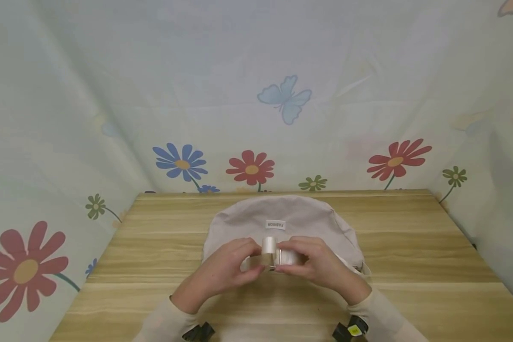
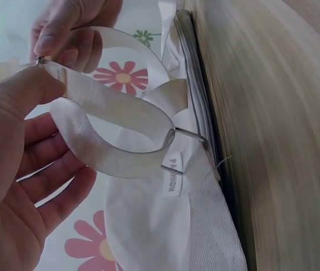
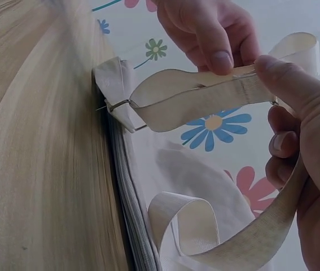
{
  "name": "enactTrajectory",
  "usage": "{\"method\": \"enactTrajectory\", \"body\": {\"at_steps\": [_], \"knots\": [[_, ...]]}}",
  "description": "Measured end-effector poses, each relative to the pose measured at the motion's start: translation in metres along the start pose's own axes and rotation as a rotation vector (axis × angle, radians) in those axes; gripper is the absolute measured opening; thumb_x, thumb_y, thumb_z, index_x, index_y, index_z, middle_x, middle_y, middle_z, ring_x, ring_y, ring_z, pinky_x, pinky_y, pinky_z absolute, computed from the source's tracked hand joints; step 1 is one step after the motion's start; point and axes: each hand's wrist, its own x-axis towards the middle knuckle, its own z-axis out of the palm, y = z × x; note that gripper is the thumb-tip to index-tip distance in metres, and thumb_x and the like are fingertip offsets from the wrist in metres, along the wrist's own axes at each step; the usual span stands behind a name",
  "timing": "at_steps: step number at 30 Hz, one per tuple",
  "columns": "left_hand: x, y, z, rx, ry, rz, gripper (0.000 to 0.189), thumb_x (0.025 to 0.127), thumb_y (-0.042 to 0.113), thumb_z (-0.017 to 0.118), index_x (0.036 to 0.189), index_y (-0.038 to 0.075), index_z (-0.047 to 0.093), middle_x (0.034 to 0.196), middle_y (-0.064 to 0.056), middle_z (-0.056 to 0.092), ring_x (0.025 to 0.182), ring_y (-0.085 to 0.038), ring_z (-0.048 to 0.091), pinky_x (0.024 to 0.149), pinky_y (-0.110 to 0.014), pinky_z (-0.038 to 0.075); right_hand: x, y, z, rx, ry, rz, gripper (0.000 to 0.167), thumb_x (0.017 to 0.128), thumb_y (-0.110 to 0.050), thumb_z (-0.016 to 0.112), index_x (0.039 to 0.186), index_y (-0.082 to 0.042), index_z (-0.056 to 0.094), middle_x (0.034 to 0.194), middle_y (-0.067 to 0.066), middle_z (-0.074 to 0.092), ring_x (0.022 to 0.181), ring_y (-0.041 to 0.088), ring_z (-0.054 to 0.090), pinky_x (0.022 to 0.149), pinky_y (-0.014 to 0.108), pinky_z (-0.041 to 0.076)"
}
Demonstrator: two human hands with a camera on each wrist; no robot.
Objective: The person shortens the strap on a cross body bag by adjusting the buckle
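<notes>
A pale beige bag (image 1: 239, 221) with a small "FASHION" label (image 1: 275, 224) lies on the table, the label upside down in the head view. Both hands meet over its near edge at a light webbing strap (image 2: 109, 104). My left hand (image 1: 224, 268) pinches the strap between thumb and fingers; its other fingers spread loosely below in the left wrist view. My right hand (image 1: 320, 261) pinches the strap beside a thin metal slider (image 2: 40, 60), partly hidden by the fingers. The strap loops through a metal ring (image 2: 189, 134) at the bag's edge.
The wood-grain table (image 1: 154, 237) extends around the bag. Pale curtains (image 1: 196, 71) printed with flowers and butterflies stand behind and on both sides. A loose curl of strap (image 3: 191, 220) hangs near the bag in the right wrist view.
</notes>
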Motion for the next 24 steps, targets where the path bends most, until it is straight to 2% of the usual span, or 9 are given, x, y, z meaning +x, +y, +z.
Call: {"method": "enactTrajectory", "body": {"at_steps": [9, 13, 20, 24], "knots": [[-0.011, -0.007, -0.005, 0.079, -0.02, 0.001, 0.025, 0.089, 0.02, 0.086, 0.107, 0.014, 0.07, 0.094, 0.005, 0.071, 0.086, -0.009, 0.065, 0.081, -0.026, 0.058, -0.002, 0.001, -0.006, -0.011, 0.008, 0.015, 0.046, 0.074, -0.008, 0.098, 0.116, -0.011, 0.079, 0.101, 0.001, 0.08, 0.085, 0.01, 0.069, 0.077, 0.019, 0.055], [-0.016, -0.01, -0.008, 0.111, -0.028, 0.007, 0.026, 0.089, 0.021, 0.087, 0.108, 0.013, 0.07, 0.094, 0.005, 0.071, 0.086, -0.009, 0.065, 0.081, -0.028, 0.058, -0.001, 0.001, -0.007, -0.005, 0.017, 0.001, 0.049, 0.072, -0.005, 0.098, 0.117, -0.011, 0.079, 0.1, 0.001, 0.08, 0.084, 0.009, 0.068, 0.075, 0.018, 0.054], [-0.026, -0.015, -0.014, 0.212, -0.028, 0.015, 0.029, 0.087, 0.024, 0.089, 0.108, 0.015, 0.072, 0.096, 0.006, 0.074, 0.088, -0.012, 0.067, 0.082, -0.032, 0.058, -0.001, 0.002, -0.012, 0.0, 0.016, -0.015, 0.046, 0.074, -0.007, 0.097, 0.117, -0.009, 0.078, 0.1, 0.003, 0.08, 0.084, 0.011, 0.069, 0.075, 0.017, 0.054], [-0.031, -0.018, -0.017, 0.214, -0.008, 0.034, 0.03, 0.084, 0.022, 0.091, 0.107, 0.014, 0.073, 0.096, 0.004, 0.075, 0.089, -0.013, 0.067, 0.083, -0.032, 0.058, -0.001, 0.002, -0.013, 0.0, 0.011, -0.015, 0.046, 0.076, -0.009, 0.097, 0.117, -0.009, 0.078, 0.1, 0.004, 0.08, 0.084, 0.011, 0.069, 0.075, 0.017, 0.053]]}}
